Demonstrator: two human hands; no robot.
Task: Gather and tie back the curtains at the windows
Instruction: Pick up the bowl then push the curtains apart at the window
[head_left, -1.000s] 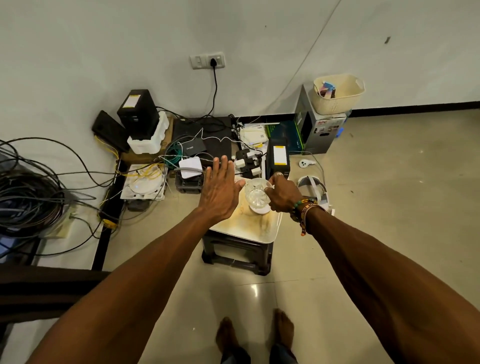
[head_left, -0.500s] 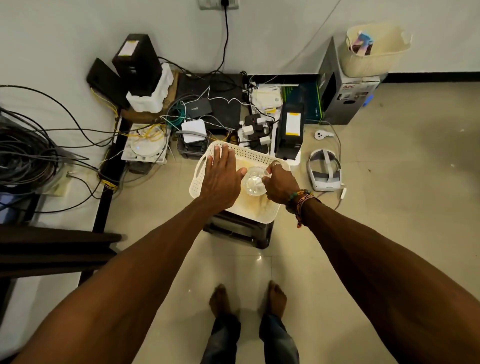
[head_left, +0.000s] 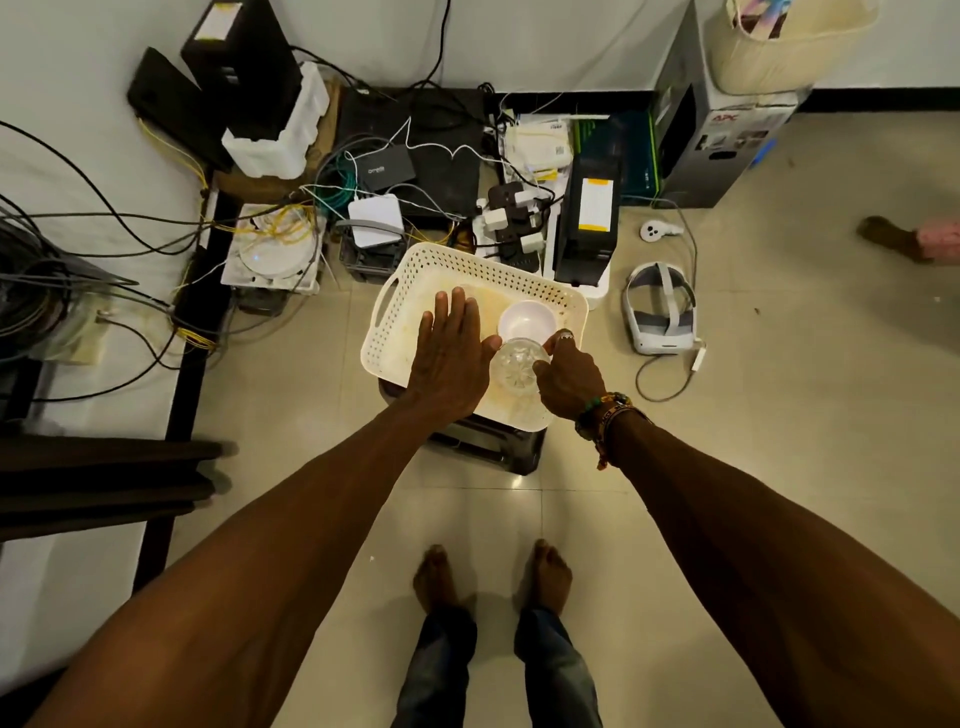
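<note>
Glass (head_left: 519, 364) sits gripped by your right hand (head_left: 569, 379), fingers curled; your left hand (head_left: 452, 353) lies flat, fingers straight, just left of it.

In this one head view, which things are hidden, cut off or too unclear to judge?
Curtains and windows: none inside the head view.
Basket floor: partly covered by the left hand; contact cannot be told.
Glass: right hand wraps it; standing or lifted is unclear.
Stool: mostly under the basket.
Cream bin: cut by the top edge.
Someone's foot: cut by the right edge.
</note>
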